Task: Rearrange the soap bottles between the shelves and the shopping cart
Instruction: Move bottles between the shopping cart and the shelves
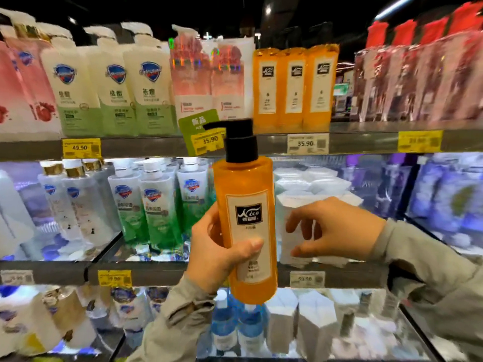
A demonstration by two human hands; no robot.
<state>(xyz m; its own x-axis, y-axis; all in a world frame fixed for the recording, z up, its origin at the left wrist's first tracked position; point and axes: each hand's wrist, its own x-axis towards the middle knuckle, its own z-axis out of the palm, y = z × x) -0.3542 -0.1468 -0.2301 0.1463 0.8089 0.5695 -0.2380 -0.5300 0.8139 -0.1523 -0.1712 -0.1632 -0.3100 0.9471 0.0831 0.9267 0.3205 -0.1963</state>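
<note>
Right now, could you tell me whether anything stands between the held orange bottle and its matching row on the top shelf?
Nothing visible does. The left hand holds the orange bottle upright in front of the shelves, just below the orange row. The green tag hangs left of that path.

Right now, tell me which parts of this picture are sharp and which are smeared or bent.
Head view: the orange pump bottle in the left hand is sharpest, its label logo legible; the red-capped bottles at the upper right are smeared; the upper shelf edge bows from wide-angle distortion; the lit middle shelf looks washed-out and bluish.
</note>
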